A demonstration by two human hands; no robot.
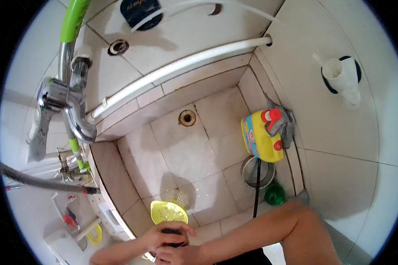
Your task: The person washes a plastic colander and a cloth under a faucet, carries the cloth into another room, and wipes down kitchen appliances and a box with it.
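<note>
A yellow colander (169, 212) with round holes hangs tilted over the tiled basin floor, low in the view. My left hand (167, 235) is right below it, fingers curled around something dark (174, 237) whose kind I cannot make out. Close beneath, my right hand (177, 255) has its fingers bent inward against the same spot. What it grips is hidden. Which hand supports the colander cannot be told, since its near side lies behind the fingers.
A tiled basin holds a drain (187, 118). At right are a yellow bottle (263, 136) with a red cap, a grey cloth (287, 128), a metal-rimmed round container (248, 173), a black rod (257, 194) and a green round object (275, 194). A chrome faucet (58, 95) juts in at left.
</note>
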